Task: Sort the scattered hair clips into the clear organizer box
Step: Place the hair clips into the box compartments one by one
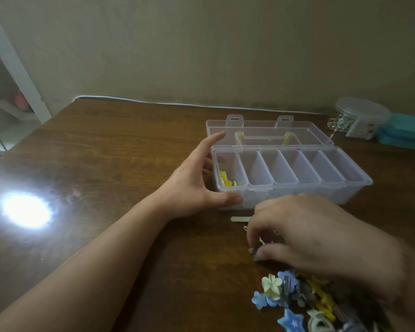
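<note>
Dark wooden desk (106,152): we are bracing the organizer box (290,178) with our spread left hand (192,185) while our right hand (304,233), nearer the hair clips (297,300), is pinching a small grey clip (252,250) just below the box.

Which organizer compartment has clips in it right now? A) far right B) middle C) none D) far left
D: yellow hair clips lie in the leftmost compartment of the clear organizer box, next to the left hand; the other compartments show nothing inside.
</note>
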Demonstrator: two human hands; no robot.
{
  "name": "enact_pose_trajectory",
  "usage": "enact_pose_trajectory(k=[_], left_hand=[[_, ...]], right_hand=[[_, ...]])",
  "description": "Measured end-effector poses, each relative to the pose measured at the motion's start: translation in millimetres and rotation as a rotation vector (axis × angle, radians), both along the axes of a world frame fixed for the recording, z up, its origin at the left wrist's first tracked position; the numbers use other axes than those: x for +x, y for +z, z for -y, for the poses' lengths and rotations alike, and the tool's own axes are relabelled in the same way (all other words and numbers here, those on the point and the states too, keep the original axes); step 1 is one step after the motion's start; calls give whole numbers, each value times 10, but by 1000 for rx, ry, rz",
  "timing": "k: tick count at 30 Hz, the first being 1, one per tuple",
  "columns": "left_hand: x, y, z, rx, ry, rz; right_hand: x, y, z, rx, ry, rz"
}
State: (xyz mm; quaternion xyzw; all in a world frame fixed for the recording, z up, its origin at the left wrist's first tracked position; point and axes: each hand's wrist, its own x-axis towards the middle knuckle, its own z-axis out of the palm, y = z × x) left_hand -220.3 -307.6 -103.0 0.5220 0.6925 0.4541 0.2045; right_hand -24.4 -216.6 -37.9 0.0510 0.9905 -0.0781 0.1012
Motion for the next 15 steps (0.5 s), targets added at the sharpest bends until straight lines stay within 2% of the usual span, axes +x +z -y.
enact_pose_trajectory(k=[7, 10, 15], left_hand=[[-6, -14, -3, -4, 3, -13], [-15, -10, -3, -3, -2, -10], [-19, -9, -9, -10, -7, 11]], right_hand=[[-158, -87, 46, -87, -46, -108], [-81, -14, -13, -85, -143, -213], [-40, -19, 68, 53, -162, -99]])
